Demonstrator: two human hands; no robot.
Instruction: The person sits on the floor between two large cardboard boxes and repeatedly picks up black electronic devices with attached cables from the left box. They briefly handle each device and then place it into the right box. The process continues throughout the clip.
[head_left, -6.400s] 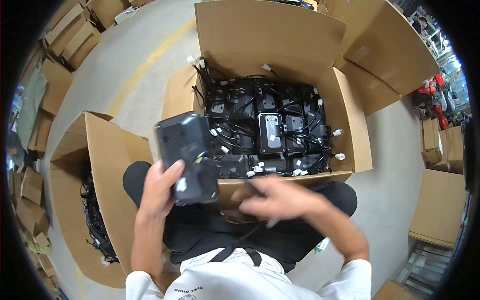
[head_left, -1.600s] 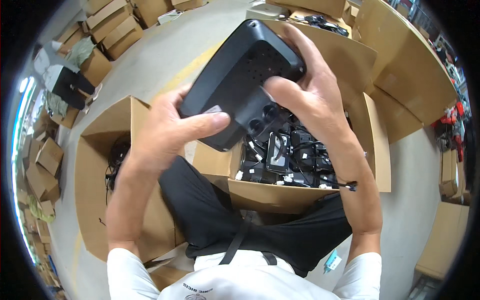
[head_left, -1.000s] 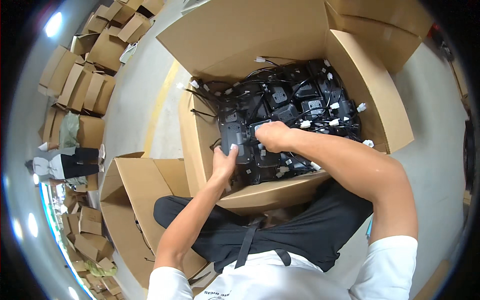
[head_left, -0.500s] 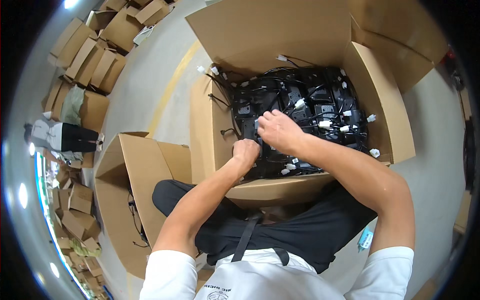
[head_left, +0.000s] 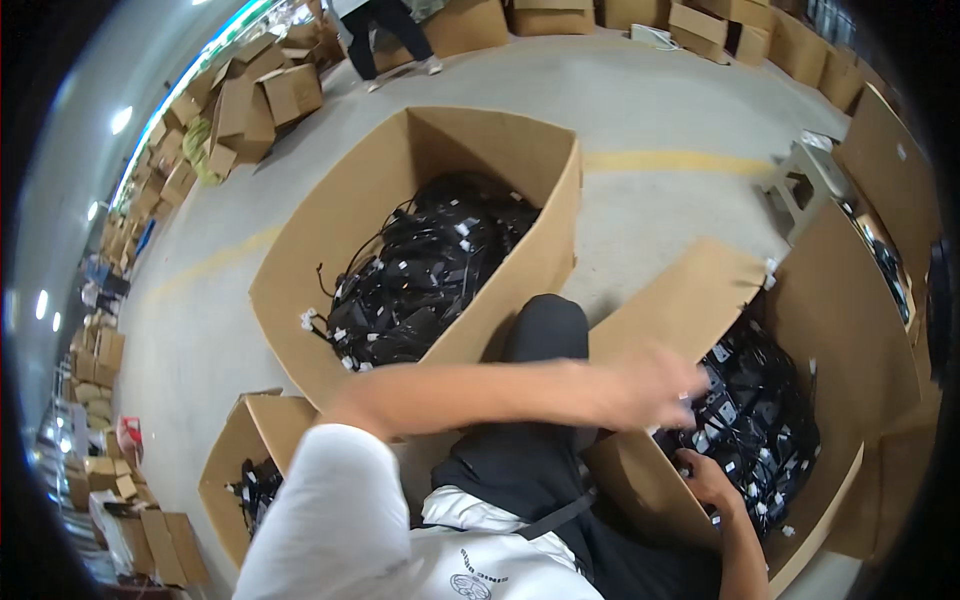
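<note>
My left hand is smeared by motion above the near wall of the right-hand carton, its forearm stretched across from the left. Inside that carton lie many black boxy electrical units with black cables and white plugs. My right hand is down in the carton beside the near wall, fingers curled among the units; what they hold is hidden. A second large open carton stands ahead, partly filled with similar black units and cables.
A smaller open carton with black cables stands at lower left. Beyond the right-hand carton is a grey stool. A person in dark trousers stands at the far side. Stacked cardboard boxes line the floor edges.
My view has swung left, bringing the large filled carton into sight. My left hand has lifted off the units and is moving; my right hand is now lower, by the near wall.
</note>
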